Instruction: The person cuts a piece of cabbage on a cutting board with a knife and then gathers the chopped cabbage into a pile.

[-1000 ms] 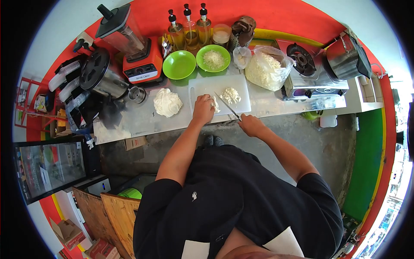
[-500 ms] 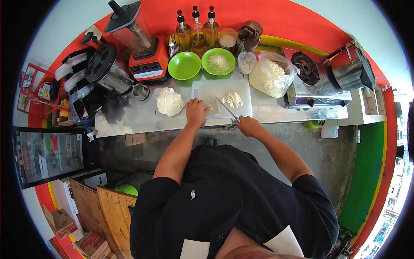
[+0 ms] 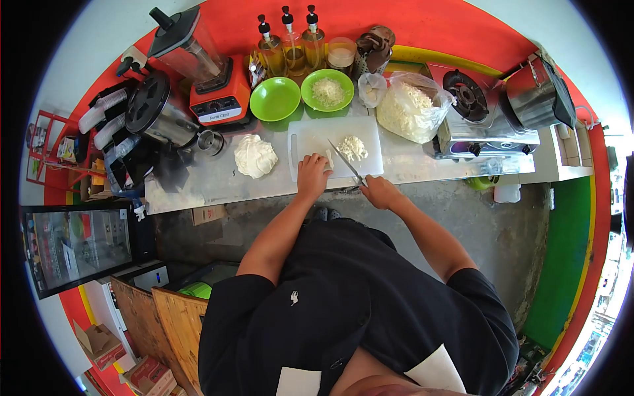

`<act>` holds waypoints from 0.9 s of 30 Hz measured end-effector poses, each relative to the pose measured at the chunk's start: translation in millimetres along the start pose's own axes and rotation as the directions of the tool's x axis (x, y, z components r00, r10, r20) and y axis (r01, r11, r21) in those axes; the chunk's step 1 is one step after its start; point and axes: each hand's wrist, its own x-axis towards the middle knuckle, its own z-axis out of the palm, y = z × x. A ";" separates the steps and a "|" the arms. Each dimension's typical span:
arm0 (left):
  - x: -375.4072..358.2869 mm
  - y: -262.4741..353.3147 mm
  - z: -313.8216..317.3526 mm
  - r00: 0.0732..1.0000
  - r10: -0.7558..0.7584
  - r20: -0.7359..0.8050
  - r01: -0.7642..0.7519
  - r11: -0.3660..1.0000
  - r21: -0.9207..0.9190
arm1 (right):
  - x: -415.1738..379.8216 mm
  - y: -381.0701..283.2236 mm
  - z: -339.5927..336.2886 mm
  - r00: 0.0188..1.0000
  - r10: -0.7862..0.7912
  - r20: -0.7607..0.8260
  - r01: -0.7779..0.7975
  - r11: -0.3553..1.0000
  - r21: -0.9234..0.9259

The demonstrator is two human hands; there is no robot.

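Cabbage (image 3: 328,158), a small pale piece, lies on the white cutting board (image 3: 310,132) under the fingertips of the left hand (image 3: 312,175), which presses down on it with fingers curled. Right hand (image 3: 378,192) is clenched around the handle of a knife (image 3: 346,162); the blade slants across the board with its tip just beside the held piece. A heap of chopped shreds (image 3: 352,147) sits on the board beyond the blade. Off the board's left edge a larger cabbage chunk (image 3: 255,156) rests on the counter (image 3: 198,188). Behind the board stand two green bowls, one empty (image 3: 275,99), one holding shreds (image 3: 327,89). To the board's right sits a plastic bag of shredded cabbage (image 3: 411,107).
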 end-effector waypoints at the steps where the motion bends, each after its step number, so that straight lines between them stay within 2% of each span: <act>1: 0.3 -5.4 3.1 1.000 0.000 0.000 0.000 1.000 0.000 | -0.8 0.0 -0.1 1.000 -0.007 0.005 0.007 1.000 0.005; 5: 5.4 -24.3 1.0 0.999 -0.051 -0.014 0.051 0.999 0.006 | 2.1 0.0 5.0 0.999 -0.032 0.019 0.032 0.999 0.002; 10: 12.9 -5.7 -4.5 0.995 -0.090 -0.039 0.089 0.995 -0.034 | 7.3 -3.5 -6.0 0.999 -0.043 0.008 0.043 0.999 -0.008; 12: 14.4 7.8 -4.4 0.987 -0.150 -0.064 0.154 0.986 0.064 | 8.0 -0.5 -7.9 0.999 -0.044 -0.009 0.044 0.999 -0.004; 16: 21.9 4.4 4.2 0.992 -0.126 -0.002 0.126 0.991 0.053 | 7.3 5.8 -8.2 0.998 -0.053 -0.021 0.053 0.999 -0.001; 18: 24.6 -5.8 4.5 0.996 -0.036 0.084 0.041 0.997 -0.063 | 5.9 4.9 -3.4 0.998 -0.057 -0.022 0.057 0.998 0.012; 21: 27.4 -15.6 3.1 0.997 -0.048 0.062 0.054 0.994 -0.097 | 2.7 4.1 1.5 0.998 -0.058 -0.009 0.058 0.998 0.020; 25: 24.6 -27.1 -5.4 0.994 -0.047 0.099 0.052 0.997 -0.053 | 1.7 -1.2 6.6 0.998 -0.053 -0.016 0.053 0.998 0.019; 27: 19.5 -29.0 -8.7 0.994 -0.049 0.094 0.044 0.998 0.052 | 1.4 -3.8 9.6 0.999 -0.043 -0.019 0.043 0.998 0.038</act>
